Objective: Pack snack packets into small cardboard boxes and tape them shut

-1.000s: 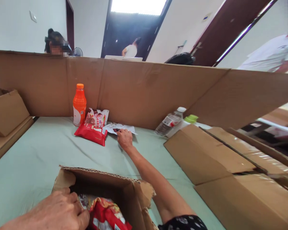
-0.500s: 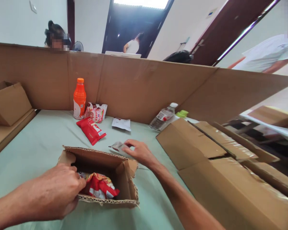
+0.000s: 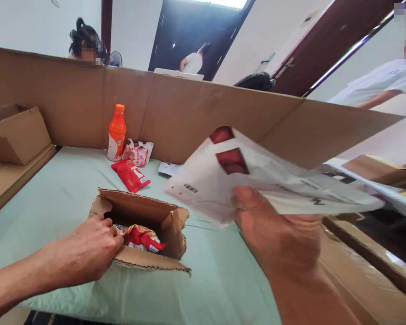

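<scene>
My left hand (image 3: 91, 246) is closed on the left end of an open cardboard box (image 3: 145, 262), its fingertips partly hidden inside the rim. Within the box lies a crumpled red and yellow snack packet (image 3: 142, 238), close to those fingers. My right hand (image 3: 280, 230) is raised near the camera, right of the box. It pinches a white packet (image 3: 203, 180) with dark red patches and a barcode, tilted and slightly blurred. The thumb lies on the near face; the other fingers are mostly hidden behind the packet.
Beyond the box are a red packet (image 3: 130, 175), a pink packet (image 3: 138, 152), an orange drink bottle (image 3: 117, 133) and a white packet (image 3: 169, 168). Cardboard boxes stand left (image 3: 23, 135) and right (image 3: 345, 266). A cardboard wall (image 3: 189, 108) backs the table; people are beyond it.
My right hand has lifted the white packet from behind the box, up and right toward the camera. My left hand stays at the box's left end. The view has shifted slightly.
</scene>
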Motion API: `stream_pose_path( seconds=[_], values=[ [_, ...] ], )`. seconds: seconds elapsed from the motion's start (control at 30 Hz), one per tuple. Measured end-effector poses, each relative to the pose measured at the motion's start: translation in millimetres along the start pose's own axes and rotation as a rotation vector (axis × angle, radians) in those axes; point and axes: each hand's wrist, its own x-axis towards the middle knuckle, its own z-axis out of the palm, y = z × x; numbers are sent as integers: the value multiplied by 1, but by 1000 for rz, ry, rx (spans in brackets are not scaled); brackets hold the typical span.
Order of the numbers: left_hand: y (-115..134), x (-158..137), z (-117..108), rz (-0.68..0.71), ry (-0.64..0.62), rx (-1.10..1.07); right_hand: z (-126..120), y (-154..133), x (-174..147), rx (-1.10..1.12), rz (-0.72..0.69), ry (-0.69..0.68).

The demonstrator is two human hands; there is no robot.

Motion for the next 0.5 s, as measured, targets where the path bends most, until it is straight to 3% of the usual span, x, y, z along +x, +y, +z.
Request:
stream_pose_path(
  seconds=[0.07,0.13,0.2,0.27,0.37,0.5],
  values=[
    [2,-1,0,-3,-11,43,17,-23,-7,56,-84,-196],
    [5,-1,-3,-10,-62,76,38,-36,-12,14,-138,-536],
    [8,-1,-7,-32,-116,62,59,-42,-13,-137,-141,-879],
    [10,-1,-11,-68,-156,12,79,-42,-13,-357,-98,-1110],
    [12,-4,-12,-139,-141,-94,107,-36,-13,-601,-59,-1292],
    [6,-8,-9,-188,18,-253,129,-25,-17,-441,-97,-1431]
  ],
)
